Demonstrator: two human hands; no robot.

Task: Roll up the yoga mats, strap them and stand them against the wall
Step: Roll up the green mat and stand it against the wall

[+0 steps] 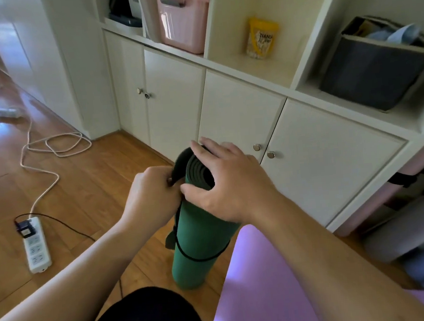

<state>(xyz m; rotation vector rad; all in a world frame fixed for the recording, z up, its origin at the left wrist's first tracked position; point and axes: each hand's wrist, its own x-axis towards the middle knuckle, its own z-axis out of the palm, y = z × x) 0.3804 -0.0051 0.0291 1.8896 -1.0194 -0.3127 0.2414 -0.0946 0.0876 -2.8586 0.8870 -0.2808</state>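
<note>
The green mat stood rolled on the floor before the cabinet, one strap already around it. The right hand gripped its top; the left hand pinched, it seemed, the upper strap. The purple mat lay unrolled.

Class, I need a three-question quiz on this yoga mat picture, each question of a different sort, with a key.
1. True or false: the green mat lies flat and unrolled on the floor.
2. Which hand covers the top of the roll? A) left hand B) right hand
3. Fill in: a thin black ____ loops round the lower part of the roll.

Key: 1 false, it stands rolled on end; 2 B; 3 strap.
</note>
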